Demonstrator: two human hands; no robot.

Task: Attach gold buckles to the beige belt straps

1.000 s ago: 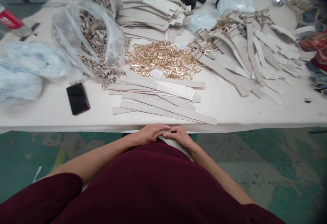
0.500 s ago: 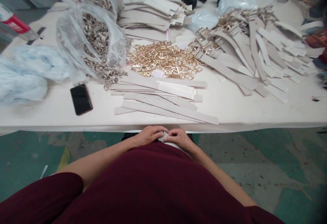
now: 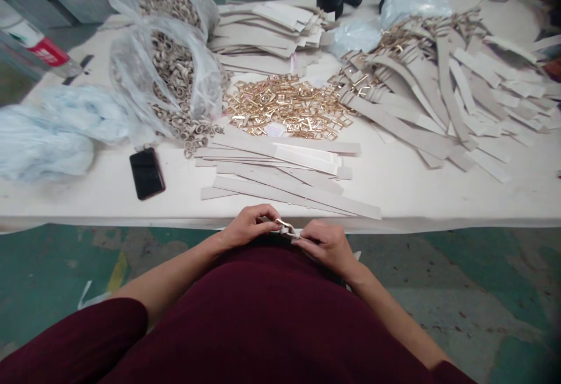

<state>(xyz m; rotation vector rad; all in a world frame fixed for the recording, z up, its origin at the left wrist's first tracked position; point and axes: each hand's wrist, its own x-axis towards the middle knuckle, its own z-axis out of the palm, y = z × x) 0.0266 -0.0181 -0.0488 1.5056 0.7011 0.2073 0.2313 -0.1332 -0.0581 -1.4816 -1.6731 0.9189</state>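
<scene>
Just off the table's front edge, close to my body, both hands meet at one small assembly. My left hand (image 3: 246,227) pinches a gold buckle (image 3: 284,222) between thumb and fingers. A light grey strap (image 3: 297,235) is joined to the buckle, and my right hand (image 3: 328,245) grips this strap near the buckle end. Much of the strap is hidden by the right hand; a pale tip shows beyond the wrist. On the table ahead lie several flat grey strips (image 3: 280,182) and a heap of gold buckles (image 3: 289,106).
Plastic bags (image 3: 127,59) of small grey loops (image 3: 173,71) stand at the back left. A phone (image 3: 147,173), bluish plastic bags (image 3: 48,138) and a red-labelled bottle (image 3: 48,51) are at left. Stacked strips (image 3: 263,27) lie behind the buckles, with a pile of buckled straps (image 3: 438,97) at right.
My hands have moved a little apart and up from my lap, and the gold buckle now shows between them. The camera view has shifted slightly to the left.
</scene>
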